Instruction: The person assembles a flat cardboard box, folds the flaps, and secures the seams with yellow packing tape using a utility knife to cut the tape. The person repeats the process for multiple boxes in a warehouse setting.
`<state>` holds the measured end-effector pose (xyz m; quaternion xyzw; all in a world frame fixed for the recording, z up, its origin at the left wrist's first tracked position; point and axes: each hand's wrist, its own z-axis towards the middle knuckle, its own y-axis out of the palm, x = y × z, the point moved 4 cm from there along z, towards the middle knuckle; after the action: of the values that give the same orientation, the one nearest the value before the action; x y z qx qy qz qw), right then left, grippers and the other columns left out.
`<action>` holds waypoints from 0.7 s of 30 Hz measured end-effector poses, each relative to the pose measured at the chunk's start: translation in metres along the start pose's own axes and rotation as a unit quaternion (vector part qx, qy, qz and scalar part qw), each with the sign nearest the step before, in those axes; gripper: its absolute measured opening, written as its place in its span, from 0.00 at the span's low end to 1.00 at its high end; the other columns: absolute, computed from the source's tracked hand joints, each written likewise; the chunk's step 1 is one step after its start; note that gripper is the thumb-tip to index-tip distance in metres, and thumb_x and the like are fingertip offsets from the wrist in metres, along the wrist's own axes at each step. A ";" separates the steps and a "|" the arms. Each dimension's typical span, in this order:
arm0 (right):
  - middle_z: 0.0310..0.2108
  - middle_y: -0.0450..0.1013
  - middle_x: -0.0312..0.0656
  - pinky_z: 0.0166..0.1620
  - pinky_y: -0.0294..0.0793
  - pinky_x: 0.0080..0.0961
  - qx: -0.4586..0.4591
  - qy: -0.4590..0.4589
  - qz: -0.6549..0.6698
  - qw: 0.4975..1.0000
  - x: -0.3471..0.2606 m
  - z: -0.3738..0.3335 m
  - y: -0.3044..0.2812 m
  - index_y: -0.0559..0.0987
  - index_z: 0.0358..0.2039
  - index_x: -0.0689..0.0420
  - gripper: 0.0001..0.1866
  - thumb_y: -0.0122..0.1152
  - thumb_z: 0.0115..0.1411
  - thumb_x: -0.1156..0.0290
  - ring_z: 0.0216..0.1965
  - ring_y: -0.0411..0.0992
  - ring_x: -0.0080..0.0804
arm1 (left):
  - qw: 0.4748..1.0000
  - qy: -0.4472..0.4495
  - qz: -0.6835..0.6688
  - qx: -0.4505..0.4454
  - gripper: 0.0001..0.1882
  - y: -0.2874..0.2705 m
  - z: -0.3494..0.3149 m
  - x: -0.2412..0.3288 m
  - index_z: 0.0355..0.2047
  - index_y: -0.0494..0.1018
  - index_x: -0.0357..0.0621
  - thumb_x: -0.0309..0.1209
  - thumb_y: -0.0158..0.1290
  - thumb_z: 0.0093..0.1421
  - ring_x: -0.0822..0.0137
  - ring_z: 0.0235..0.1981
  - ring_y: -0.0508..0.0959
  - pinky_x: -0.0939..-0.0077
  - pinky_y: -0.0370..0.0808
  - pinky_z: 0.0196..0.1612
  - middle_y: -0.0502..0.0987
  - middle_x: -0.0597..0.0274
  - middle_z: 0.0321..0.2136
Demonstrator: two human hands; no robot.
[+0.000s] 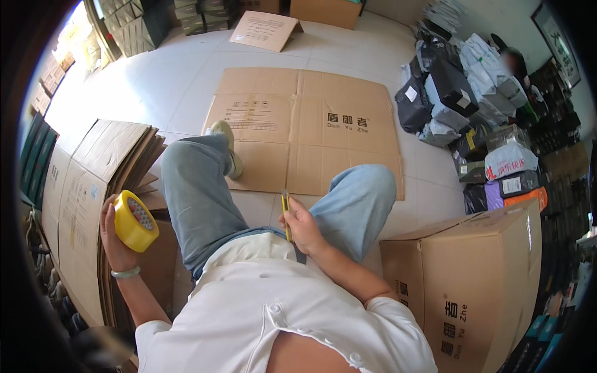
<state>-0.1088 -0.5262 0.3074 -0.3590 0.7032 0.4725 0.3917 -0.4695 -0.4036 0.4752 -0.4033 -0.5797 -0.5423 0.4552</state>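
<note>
Our right hand (303, 229) grips a yellow utility knife (287, 217) before us, its long axis running forward, metal tip pointing away. Our left hand (116, 241) holds a yellow tape roll (131, 227) beside the stacked cardboard (81, 186), core facing rightward. We see dark printed characters and a ruled panel on the flattened carton (345, 152) ahead, and similar lettering on the box (460, 267) at right.

Pale tiled floor (339, 50), bright light (76, 38) at upper left, white glare (115, 87) on nearby tiles, pale wall (513, 20) at upper right, framed picture (556, 45) on it
</note>
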 end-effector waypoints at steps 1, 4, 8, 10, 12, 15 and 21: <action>0.36 0.68 0.37 0.39 0.67 0.16 0.020 -0.011 -0.025 0.999 0.005 -0.001 -0.003 0.58 0.62 0.58 0.26 0.45 0.63 0.76 0.33 0.66 0.21 | 1.000 -0.004 -0.017 0.008 0.19 -0.006 0.000 0.010 0.51 0.67 0.43 0.39 0.47 0.63 0.66 0.46 0.74 0.67 0.74 0.48 0.72 0.59 0.45; 0.44 0.68 0.41 0.43 0.69 0.18 0.017 -0.043 -0.092 0.995 0.006 -0.001 -0.017 0.59 0.62 0.60 0.26 0.46 0.62 0.78 0.38 0.68 0.24 | 0.999 0.016 -0.041 0.028 0.21 -0.018 0.020 0.022 0.54 0.65 0.43 0.40 0.47 0.64 0.65 0.45 0.74 0.69 0.73 0.49 0.72 0.60 0.45; 0.43 0.71 0.40 0.44 0.70 0.19 -0.055 0.074 -0.037 0.995 0.019 -0.003 -0.019 0.66 0.58 0.62 0.22 0.47 0.62 0.76 0.38 0.70 0.24 | 0.996 0.052 0.004 0.078 0.16 -0.050 0.044 0.053 0.46 0.69 0.40 0.36 0.51 0.62 0.66 0.34 0.78 0.75 0.77 0.36 0.75 0.57 0.35; 0.40 0.73 0.40 0.44 0.70 0.18 -0.050 0.096 -0.023 0.994 0.024 0.000 -0.016 0.68 0.55 0.64 0.21 0.49 0.62 0.73 0.37 0.70 0.23 | 0.992 0.057 0.029 0.110 0.15 -0.077 0.055 0.063 0.45 0.69 0.40 0.36 0.52 0.61 0.66 0.31 0.79 0.75 0.77 0.32 0.76 0.56 0.32; 0.41 0.73 0.41 0.43 0.70 0.18 -0.051 0.119 -0.019 0.991 0.023 0.005 -0.009 0.68 0.55 0.65 0.21 0.51 0.62 0.72 0.36 0.70 0.23 | 0.989 0.058 0.067 0.114 0.15 -0.114 0.061 0.070 0.43 0.69 0.40 0.36 0.53 0.60 0.66 0.30 0.79 0.73 0.77 0.31 0.76 0.55 0.30; 0.41 0.73 0.42 0.41 0.69 0.18 -0.046 0.153 -0.033 0.987 0.029 0.021 0.002 0.69 0.54 0.66 0.20 0.51 0.62 0.71 0.34 0.70 0.23 | 0.962 0.044 0.188 0.194 0.16 -0.207 0.079 0.063 0.43 0.70 0.42 0.37 0.54 0.59 0.65 0.29 0.79 0.73 0.77 0.29 0.76 0.55 0.25; 0.37 0.72 0.41 0.34 0.70 0.17 -0.037 0.180 -0.084 0.979 0.043 0.040 0.018 0.69 0.54 0.65 0.20 0.52 0.62 0.72 0.31 0.68 0.23 | 0.771 0.116 0.535 0.326 0.16 -0.330 0.072 0.076 0.38 0.75 0.48 0.42 0.56 0.53 0.60 0.34 0.79 0.67 0.74 0.39 0.79 0.53 0.31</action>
<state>-0.1352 -0.4891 0.2663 -0.5101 0.7113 0.3915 0.2838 -0.8127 -0.3629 0.4624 -0.4099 -0.3546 -0.0322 0.8398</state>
